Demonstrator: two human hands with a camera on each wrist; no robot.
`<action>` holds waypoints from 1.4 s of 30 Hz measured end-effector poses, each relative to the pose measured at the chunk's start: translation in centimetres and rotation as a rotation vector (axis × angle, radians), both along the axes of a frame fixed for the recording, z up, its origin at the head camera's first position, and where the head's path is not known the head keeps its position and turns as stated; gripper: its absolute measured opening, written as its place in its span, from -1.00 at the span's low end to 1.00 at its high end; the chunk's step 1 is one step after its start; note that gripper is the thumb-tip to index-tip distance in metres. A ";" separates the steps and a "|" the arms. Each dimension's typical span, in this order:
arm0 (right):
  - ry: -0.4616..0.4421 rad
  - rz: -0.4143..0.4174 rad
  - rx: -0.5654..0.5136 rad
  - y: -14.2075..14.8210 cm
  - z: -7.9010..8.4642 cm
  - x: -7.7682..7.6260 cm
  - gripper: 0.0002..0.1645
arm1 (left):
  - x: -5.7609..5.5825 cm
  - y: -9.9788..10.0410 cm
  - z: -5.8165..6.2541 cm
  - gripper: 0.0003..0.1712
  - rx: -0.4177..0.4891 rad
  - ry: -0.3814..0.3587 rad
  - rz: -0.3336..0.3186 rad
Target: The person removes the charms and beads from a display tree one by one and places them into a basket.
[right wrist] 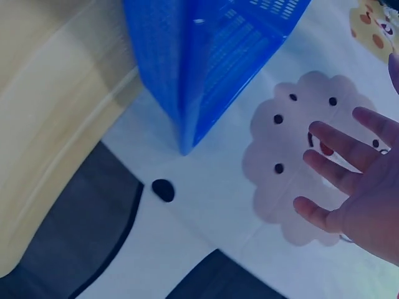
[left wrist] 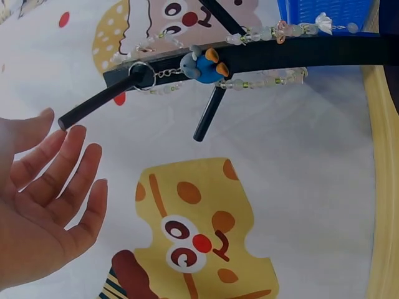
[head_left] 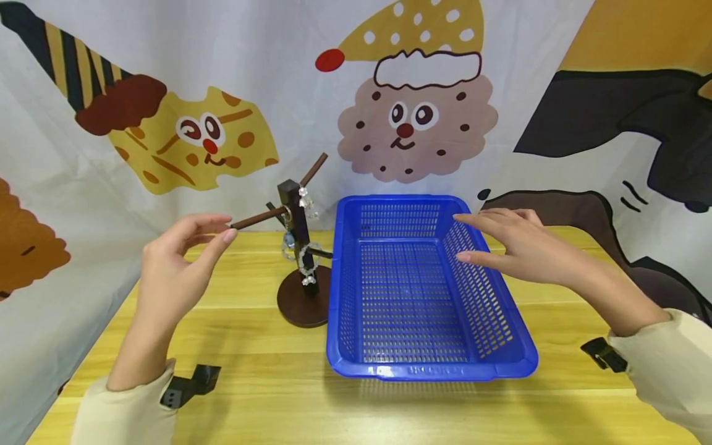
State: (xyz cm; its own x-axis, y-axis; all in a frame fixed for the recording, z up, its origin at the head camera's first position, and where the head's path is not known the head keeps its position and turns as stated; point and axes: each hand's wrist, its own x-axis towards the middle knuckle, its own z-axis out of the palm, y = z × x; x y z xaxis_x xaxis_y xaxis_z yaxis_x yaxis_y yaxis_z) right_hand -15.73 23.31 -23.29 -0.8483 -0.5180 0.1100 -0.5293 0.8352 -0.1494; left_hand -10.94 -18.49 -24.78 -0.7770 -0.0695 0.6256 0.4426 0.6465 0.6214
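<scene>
The stand is placed upright on the table, just beside the left wall of the basket. Its dark post is supported by a round base, and pegs are fixed to it on several sides. On the left peg, close to the post, a ring is hung, and from it a blue figure is suspended by a short chain. Beads are also hung on the stand.

The outer tip of the left peg is met by the left hand. Its fingers are slightly bent and spread, with the thumb kept apart; whether the wood is touched cannot be told.

The right hand is held above the right side of the basket, with its fingers nearly straight and spread. The basket is blue and pierced with many holes. At the far side, a white cloth printed with cartoon pictures is hung.
</scene>
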 end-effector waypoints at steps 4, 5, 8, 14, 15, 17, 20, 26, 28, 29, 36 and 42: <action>-0.003 0.048 -0.012 -1.3 0.4 -0.3 -0.25 | -0.2 0.2 0.0 -0.83 -0.002 -0.005 0.014; -0.007 0.059 -0.022 -1.6 0.5 -0.4 -0.25 | -0.2 0.2 0.0 -0.83 -0.004 -0.007 0.016; -0.021 0.105 -0.035 -2.4 0.8 -0.7 -0.27 | -0.1 0.3 0.1 -0.84 -0.002 -0.006 0.015; -0.070 0.219 -0.067 -3.9 1.2 -1.3 -0.35 | -0.2 0.4 0.2 -0.83 0.002 -0.006 0.008; -0.079 0.237 -0.073 -4.2 1.1 -1.5 -0.36 | -0.2 0.4 0.2 -0.83 0.001 -0.008 0.008; -0.091 0.272 -0.080 -4.8 0.9 -2.0 -0.38 | -0.2 0.4 0.2 -0.84 0.001 -0.014 0.010; -0.109 0.308 -0.086 -5.7 0.5 -2.7 -0.41 | -0.2 0.4 0.2 -0.84 0.000 -0.022 0.015; -0.140 0.346 -0.113 -7.7 0.0 -3.5 -0.43 | -0.3 0.4 0.2 -0.84 0.018 -0.037 0.007; -0.151 0.351 -0.118 -8.3 -0.1 -3.7 -0.44 | -0.4 0.4 0.1 -0.84 0.030 -0.040 -0.002; -0.157 0.354 -0.121 -8.6 -0.2 -3.7 -0.45 | -0.4 0.4 0.1 -0.84 0.035 -0.041 -0.006; -0.187 0.405 -0.191 -11.5 -1.1 -4.6 -0.51 | -0.5 0.4 0.1 -0.85 0.046 -0.041 -0.022; -0.240 0.432 -0.242 -14.0 -2.7 -5.3 -0.59 | -0.5 0.4 0.2 -0.86 0.049 -0.035 -0.035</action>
State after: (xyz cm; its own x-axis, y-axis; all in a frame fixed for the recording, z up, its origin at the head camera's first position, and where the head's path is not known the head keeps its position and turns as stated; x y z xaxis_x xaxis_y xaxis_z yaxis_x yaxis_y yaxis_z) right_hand -21.06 9.33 -25.99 -0.5800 -0.8086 0.0989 -0.7439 0.4762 -0.4688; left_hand -11.42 -18.06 -24.59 -0.8008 -0.0713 0.5947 0.4422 0.5993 0.6673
